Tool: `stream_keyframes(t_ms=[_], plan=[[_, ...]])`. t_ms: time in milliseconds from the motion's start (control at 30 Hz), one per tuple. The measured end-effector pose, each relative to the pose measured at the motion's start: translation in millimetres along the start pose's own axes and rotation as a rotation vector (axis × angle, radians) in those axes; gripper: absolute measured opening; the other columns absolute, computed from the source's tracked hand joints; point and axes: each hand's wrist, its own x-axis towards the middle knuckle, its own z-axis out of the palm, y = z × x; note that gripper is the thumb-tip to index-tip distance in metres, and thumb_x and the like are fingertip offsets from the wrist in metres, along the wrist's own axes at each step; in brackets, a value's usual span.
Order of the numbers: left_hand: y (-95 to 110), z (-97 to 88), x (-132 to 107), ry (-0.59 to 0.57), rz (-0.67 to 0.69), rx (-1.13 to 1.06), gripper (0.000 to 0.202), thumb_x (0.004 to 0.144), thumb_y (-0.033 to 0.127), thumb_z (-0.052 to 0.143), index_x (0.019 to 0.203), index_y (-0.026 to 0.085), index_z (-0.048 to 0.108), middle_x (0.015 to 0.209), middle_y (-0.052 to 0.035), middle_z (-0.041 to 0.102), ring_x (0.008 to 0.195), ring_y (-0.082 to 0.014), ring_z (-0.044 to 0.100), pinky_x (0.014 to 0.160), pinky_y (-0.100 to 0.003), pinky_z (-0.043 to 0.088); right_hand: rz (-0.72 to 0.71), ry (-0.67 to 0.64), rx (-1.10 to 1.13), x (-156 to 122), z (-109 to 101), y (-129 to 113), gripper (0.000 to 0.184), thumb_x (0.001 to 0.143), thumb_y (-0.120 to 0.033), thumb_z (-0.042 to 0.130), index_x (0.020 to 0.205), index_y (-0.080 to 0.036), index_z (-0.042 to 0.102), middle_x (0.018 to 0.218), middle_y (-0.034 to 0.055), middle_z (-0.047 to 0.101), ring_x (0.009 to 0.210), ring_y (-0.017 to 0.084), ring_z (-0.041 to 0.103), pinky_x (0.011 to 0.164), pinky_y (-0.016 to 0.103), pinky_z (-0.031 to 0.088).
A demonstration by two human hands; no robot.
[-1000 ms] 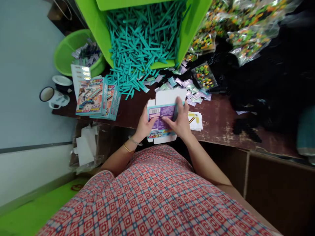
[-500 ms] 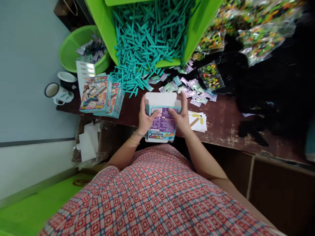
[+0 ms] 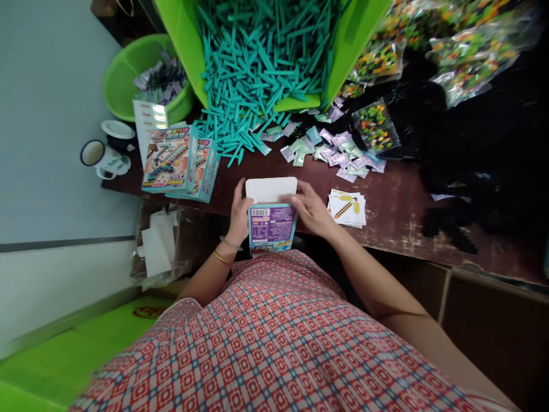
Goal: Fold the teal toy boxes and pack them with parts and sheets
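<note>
While the left hand (image 3: 239, 213) grips the left edge of a small printed carton (image 3: 271, 230), fingers curled round its side, the right hand (image 3: 312, 210) clasps the upper right corner, fingertips lying where the white flap (image 3: 271, 189) hinges. The carton is held upright at the near edge of the brown table (image 3: 398, 224), just in front of the person's red checked garment (image 3: 274, 343). Its purple back panel (barcode at the top left) faces the camera, and the flap stands open above it.

Just right of the right hand lies a small stack of picture cards (image 3: 348, 208), apart from the fingers. Near the left hand, farther along the table, sits a pile of matching cartons (image 3: 174, 160) with their picture sides up. Beyond the hands a bright green bin (image 3: 182, 40) spills teal plastic sticks (image 3: 261, 63) onto the tabletop. Pale sachets (image 3: 330, 150) lie scattered beside them, next to a clear bag of multicoloured pieces (image 3: 375, 123). At the far left a green basin (image 3: 124, 74) holds more sachets, and a white mug (image 3: 99, 157) stands by the table's end.
</note>
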Motion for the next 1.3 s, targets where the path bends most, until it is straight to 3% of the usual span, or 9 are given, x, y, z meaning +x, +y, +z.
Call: stream_keyframes(t_ms=[133, 233, 333, 533, 633, 733, 1000, 1133, 1300], plan=[[2, -7.4, 17, -0.131, -0.287, -0.071, 0.022, 0.063, 0.029, 0.071, 0.081, 0.018, 0.071, 0.073, -0.0002, 0.071, 0.074, -0.0204, 0.069, 0.079, -0.034, 0.057, -0.128, -0.107, -0.113, 40, -7, -5, 0.045, 0.101, -0.060, 0.059, 0.119, -0.026, 0.082, 0.124, 0.0104, 0.077, 0.116, 0.031, 0.073, 0.106, 0.053, 0.058], [5, -12.6, 17, -0.102, -0.302, -0.110, 0.031, 0.065, 0.030, 0.067, 0.091, 0.017, 0.078, 0.083, -0.0045, 0.078, 0.084, -0.0229, 0.074, 0.086, -0.036, 0.058, -0.204, -0.245, -0.063, 40, 3, -15, 0.036, 0.099, -0.055, 0.065, 0.112, -0.027, 0.084, 0.116, 0.0071, 0.081, 0.108, 0.030, 0.077, 0.104, 0.053, 0.060], [7, -13.3, 8, -0.115, -0.228, -0.112, 0.052, 0.071, 0.030, 0.063, 0.119, 0.019, 0.078, 0.100, -0.0059, 0.083, 0.097, -0.0252, 0.076, 0.093, -0.038, 0.058, -0.107, -0.201, 0.103, 25, 13, -24, 0.041, 0.103, -0.057, 0.057, 0.117, -0.028, 0.085, 0.124, 0.0056, 0.081, 0.115, 0.030, 0.077, 0.106, 0.054, 0.060], [-1, -7.1, -4, -0.063, -0.056, -0.015, 0.047, 0.088, 0.040, 0.058, 0.131, 0.026, 0.073, 0.117, -0.0046, 0.080, 0.110, -0.0260, 0.073, 0.098, -0.040, 0.056, 0.025, -0.231, 0.177, 31, 8, -21, 0.039, 0.097, -0.054, 0.069, 0.118, -0.026, 0.085, 0.119, 0.0060, 0.082, 0.108, 0.032, 0.079, 0.101, 0.055, 0.064], [-11, -11.5, -10, -0.010, 0.120, -0.024, 0.043, 0.097, 0.055, 0.051, 0.120, 0.027, 0.074, 0.131, -0.0073, 0.073, 0.113, -0.0257, 0.071, 0.104, -0.044, 0.054, -0.092, -0.364, 0.128, 31, 0, -18, 0.036, 0.103, -0.051, 0.060, 0.124, -0.031, 0.082, 0.125, 0.0031, 0.081, 0.119, 0.031, 0.076, 0.108, 0.056, 0.060], [-18, -22.9, -15, 0.036, 0.309, 0.240, 0.044, 0.095, 0.066, 0.059, 0.095, 0.025, 0.075, 0.129, -0.0094, 0.071, 0.120, -0.0278, 0.067, 0.113, -0.048, 0.049, -0.170, -0.400, 0.029, 19, -3, -12, 0.039, 0.103, -0.047, 0.061, 0.137, -0.033, 0.075, 0.139, 0.0040, 0.075, 0.131, 0.031, 0.070, 0.116, 0.059, 0.054], [-2, -37.5, -17, 0.040, 0.463, 0.538, 0.035, 0.099, 0.052, 0.062, 0.086, 0.024, 0.077, 0.102, -0.0084, 0.076, 0.103, -0.0246, 0.070, 0.104, -0.043, 0.055, -0.142, -0.189, 0.156, -12, 23, -1, 0.059, 0.099, -0.060, 0.064, 0.150, -0.030, 0.064, 0.160, 0.0098, 0.057, 0.145, 0.032, 0.058, 0.120, 0.059, 0.049], [25, -31.5, -8, 0.144, 0.598, 0.517, 0.040, 0.104, 0.055, 0.055, 0.089, 0.023, 0.074, 0.101, -0.0069, 0.076, 0.103, -0.0220, 0.071, 0.100, -0.039, 0.057, -0.060, 0.033, 0.191, -15, 8, -40, 0.077, 0.099, -0.062, 0.064, 0.165, -0.030, 0.043, 0.155, 0.0113, 0.061, 0.139, 0.031, 0.062, 0.118, 0.053, 0.053], [53, -18.7, 16, 0.287, 0.897, 0.437, 0.044, 0.109, 0.057, 0.047, 0.122, 0.020, 0.068, 0.133, -0.0098, 0.067, 0.127, -0.0236, 0.065, 0.099, -0.040, 0.058, -0.197, 0.165, -0.194, 2, 18, -85, 0.068, 0.104, -0.039, 0.062, 0.167, -0.033, 0.039, 0.163, 0.0082, 0.052, 0.149, 0.035, 0.050, 0.125, 0.060, 0.043]])
